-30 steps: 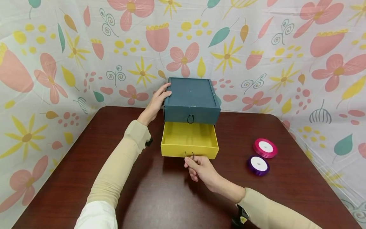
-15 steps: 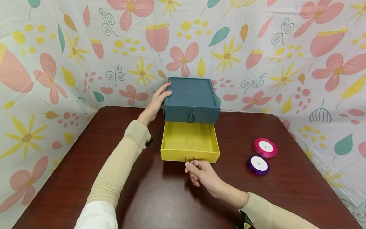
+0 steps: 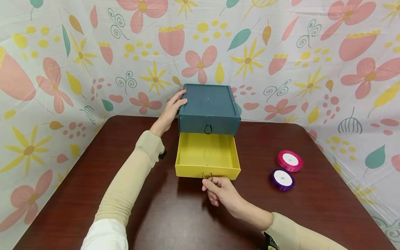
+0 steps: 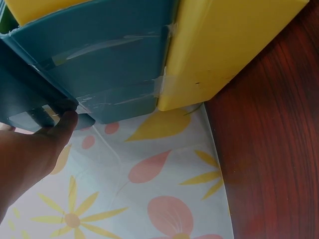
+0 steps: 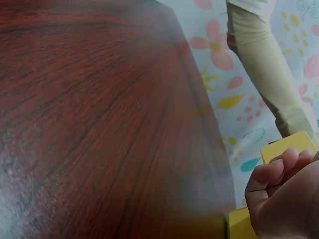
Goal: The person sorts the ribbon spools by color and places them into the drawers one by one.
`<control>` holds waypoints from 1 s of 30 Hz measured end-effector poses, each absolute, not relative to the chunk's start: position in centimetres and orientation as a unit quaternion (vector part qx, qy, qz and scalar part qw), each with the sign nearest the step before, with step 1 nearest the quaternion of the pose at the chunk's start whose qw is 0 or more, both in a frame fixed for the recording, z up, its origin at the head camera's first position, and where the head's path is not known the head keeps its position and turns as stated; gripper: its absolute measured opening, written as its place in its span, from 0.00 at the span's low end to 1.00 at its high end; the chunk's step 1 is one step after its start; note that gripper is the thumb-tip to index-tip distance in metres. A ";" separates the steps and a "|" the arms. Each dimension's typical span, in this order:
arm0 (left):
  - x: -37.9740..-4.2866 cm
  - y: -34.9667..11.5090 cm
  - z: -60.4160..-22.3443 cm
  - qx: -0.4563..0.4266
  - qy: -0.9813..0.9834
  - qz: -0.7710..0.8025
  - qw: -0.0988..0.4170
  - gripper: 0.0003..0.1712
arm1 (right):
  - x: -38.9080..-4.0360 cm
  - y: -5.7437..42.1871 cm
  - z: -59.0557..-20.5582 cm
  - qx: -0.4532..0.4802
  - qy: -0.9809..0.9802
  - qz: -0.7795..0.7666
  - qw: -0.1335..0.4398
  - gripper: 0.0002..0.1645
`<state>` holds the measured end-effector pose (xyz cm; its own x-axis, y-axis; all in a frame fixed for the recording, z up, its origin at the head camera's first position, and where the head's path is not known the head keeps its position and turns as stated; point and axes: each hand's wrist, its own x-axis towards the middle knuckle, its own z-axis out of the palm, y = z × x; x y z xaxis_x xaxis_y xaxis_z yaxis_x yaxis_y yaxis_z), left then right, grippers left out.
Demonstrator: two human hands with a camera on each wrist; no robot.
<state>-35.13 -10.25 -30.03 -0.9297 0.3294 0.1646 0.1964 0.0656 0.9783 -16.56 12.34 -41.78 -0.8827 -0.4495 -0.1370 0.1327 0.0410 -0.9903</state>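
Observation:
A dark blue drawer box (image 3: 208,100) stands at the back middle of the table, with a black loop on its upper front. Below that front, a yellow drawer (image 3: 207,151) is pulled out and has nothing in it. My left hand (image 3: 170,110) rests on the box's left top edge, fingers fairly straight; in the left wrist view its thumb (image 4: 65,124) touches the blue casing. Between thumb and curled fingers, my right hand (image 3: 225,194) pinches the thin black loop handle (image 3: 211,175) of the yellow drawer. The right wrist view shows the curled fingers (image 5: 269,179) close against the yellow drawer.
Two ribbon spools lie on the table's right side, one pink (image 3: 290,161) and one purple (image 3: 282,180). A flower-printed cloth (image 3: 200,41) hangs behind and beside the dark wooden table (image 3: 162,218).
The yellow drawer has slid a little further out toward me as my right hand drew back with its loop handle. My left hand has stayed on the box.

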 end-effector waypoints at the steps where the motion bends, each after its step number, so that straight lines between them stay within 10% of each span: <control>1: -35.1 -10.2 -30.0 0.181 0.728 0.660 0.051 0.33 | -16.6 12.4 -41.7 -0.115 0.693 -0.679 0.211 0.18; 19: -35.0 -10.2 -30.1 0.180 0.723 0.665 0.050 0.32 | -15.6 17.2 -35.4 -0.220 0.816 -0.511 0.154 0.13; 30: -35.0 -10.0 -30.2 0.176 0.723 0.666 0.047 0.32 | -17.9 23.7 -33.2 -0.194 0.873 -0.443 -0.056 0.06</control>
<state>-35.03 -10.03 -30.16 -0.9335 0.3174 0.1666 0.1921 0.0505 0.9801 -17.90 23.71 -33.18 -0.9186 -0.2883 0.2702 -0.3883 0.5321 -0.7524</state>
